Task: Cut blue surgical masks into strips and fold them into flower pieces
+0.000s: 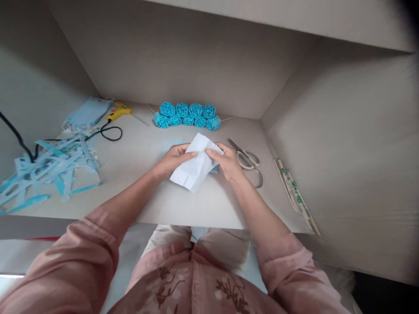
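A creased white sheet (193, 170), thin like paper or fabric, is held tilted above the table near its front edge. My left hand (172, 160) pinches its left side, thumb on top and fingers underneath. On the opposite side, my right hand (228, 162) grips it the same way, thumb pressed near the upper middle. Some light blue material (214, 169) shows under the sheet by my right hand, mostly hidden. Just right of that hand lie scissors (245, 159) with pale handles.
Blue rose-like flowers (188, 115) stand in two rows at the back. A yellow glue gun (118, 110) lies beside stacked blue face masks (88, 112). Cut blue-white strips (59, 163) cover the left. A ring-shaped band (259, 179) and wrapped chopsticks (297, 194) are at right.
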Demonstrator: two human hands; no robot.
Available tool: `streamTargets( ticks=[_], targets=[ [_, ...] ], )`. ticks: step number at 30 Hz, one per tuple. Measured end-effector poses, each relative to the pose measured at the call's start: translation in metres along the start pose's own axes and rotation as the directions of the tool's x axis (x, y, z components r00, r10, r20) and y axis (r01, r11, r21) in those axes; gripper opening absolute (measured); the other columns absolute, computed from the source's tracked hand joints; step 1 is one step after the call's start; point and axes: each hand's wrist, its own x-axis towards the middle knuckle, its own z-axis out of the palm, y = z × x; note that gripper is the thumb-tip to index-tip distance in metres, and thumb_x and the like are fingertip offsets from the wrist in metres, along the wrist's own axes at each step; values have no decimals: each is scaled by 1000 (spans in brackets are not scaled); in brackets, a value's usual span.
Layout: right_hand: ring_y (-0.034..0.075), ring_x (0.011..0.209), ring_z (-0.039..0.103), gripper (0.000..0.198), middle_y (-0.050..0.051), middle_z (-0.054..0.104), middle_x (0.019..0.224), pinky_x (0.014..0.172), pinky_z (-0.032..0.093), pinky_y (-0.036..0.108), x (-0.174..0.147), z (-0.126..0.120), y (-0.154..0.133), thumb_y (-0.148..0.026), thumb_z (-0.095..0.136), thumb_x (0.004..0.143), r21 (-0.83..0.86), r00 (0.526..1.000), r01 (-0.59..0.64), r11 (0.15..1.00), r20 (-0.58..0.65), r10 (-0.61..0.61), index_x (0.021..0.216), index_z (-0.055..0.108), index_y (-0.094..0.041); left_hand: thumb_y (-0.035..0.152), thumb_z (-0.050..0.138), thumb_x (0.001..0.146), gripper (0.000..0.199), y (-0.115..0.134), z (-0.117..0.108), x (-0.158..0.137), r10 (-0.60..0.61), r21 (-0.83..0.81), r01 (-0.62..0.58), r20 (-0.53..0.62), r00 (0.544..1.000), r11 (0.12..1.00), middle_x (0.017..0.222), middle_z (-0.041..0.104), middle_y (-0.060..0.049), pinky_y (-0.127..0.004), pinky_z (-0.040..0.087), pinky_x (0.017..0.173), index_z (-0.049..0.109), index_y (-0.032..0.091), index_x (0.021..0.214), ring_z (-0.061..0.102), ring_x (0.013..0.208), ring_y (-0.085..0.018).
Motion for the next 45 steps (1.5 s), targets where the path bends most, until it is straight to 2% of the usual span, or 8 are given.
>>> streamTargets(
  ticks=[7, 14, 18, 23, 26, 35, 39, 45],
  targets=[
    [21, 83, 67, 54, 4, 71, 92, 69, 53, 34, 6, -2, 2, -67, 63, 75, 104, 999, -23, 994, 33, 19, 107, 62, -24, 42, 78, 72, 58, -14, -7, 16, 241, -86, -260, -186, 953, 962, 89, 74, -4, -28, 53, 68, 58, 22, 122, 70, 76, -19],
    [21, 67, 62, 91, -3, 60, 70, 65, 50, 36, 8, -4, 10, -52, 77, 69, -47, 992, 85, 995, -89, -89, 146, 33, -29, 42, 77, 74, 87, -17, -10, 19, 256, -54, -283, -290, 922, 958, 97, 73, -7, -31, 56, 69, 34, 26, 147, 71, 79, -21],
    [17, 58, 54, 66, -6, 51, 60, 57, 44, 30, 9, -6, 12, -47, 73, 73, -107, 978, 126, 986, -152, -142, 131, 46, -29, 40, 74, 77, 82, -17, -11, 18, 270, 18, -279, -322, 908, 960, 113, 69, -7, -27, 53, 64, 35, 31, 149, 66, 77, -16],
    [13, 62, 51, 28, -4, 53, 66, 59, 42, 27, 11, -7, 9, -44, 70, 73, -108, 973, 137, 985, -170, -154, 90, 60, -25, 38, 75, 75, 45, -15, -11, 16, 241, 94, -223, -278, 930, 970, 78, 66, -1, -23, 48, 60, 70, 21, 117, 57, 65, -11],
    [14, 73, 55, 27, -1, 59, 77, 67, 45, 27, 11, -9, 6, -44, 70, 73, -98, 976, 158, 983, -136, -171, 91, 65, -24, 31, 79, 70, 41, -15, -10, 17, 268, 138, -237, -290, 919, 962, 79, 67, -1, -23, 48, 63, 74, 19, 109, 58, 69, -11],
    [19, 93, 63, 52, 4, 69, 102, 89, 51, 36, 15, -16, 10, -34, 77, 67, -126, 990, 134, 983, 60, -128, 116, 64, -25, 29, 75, 72, 45, -20, -16, 21, 322, 223, -259, -317, 892, 940, 94, 71, -5, -30, 54, 72, 71, 19, 116, 65, 83, -18],
    [17, 80, 63, 51, 0, 69, 87, 81, 51, 34, 14, -15, 9, -30, 76, 68, -131, 992, 115, 985, 61, -108, 117, 64, -26, 29, 74, 73, 44, -21, -18, 22, 369, 266, -294, -306, 877, 918, 92, 71, -4, -30, 53, 72, 71, 20, 116, 64, 83, -18],
    [13, 71, 55, 34, -3, 62, 79, 71, 47, 28, 15, -17, 7, -32, 73, 71, -222, 975, 205, 953, -35, -218, 103, 68, -25, 28, 73, 73, 38, -17, -18, 20, 437, 409, -298, -307, 845, 863, 86, 69, -3, -26, 46, 65, 74, 20, 110, 57, 70, -14]
  ],
)
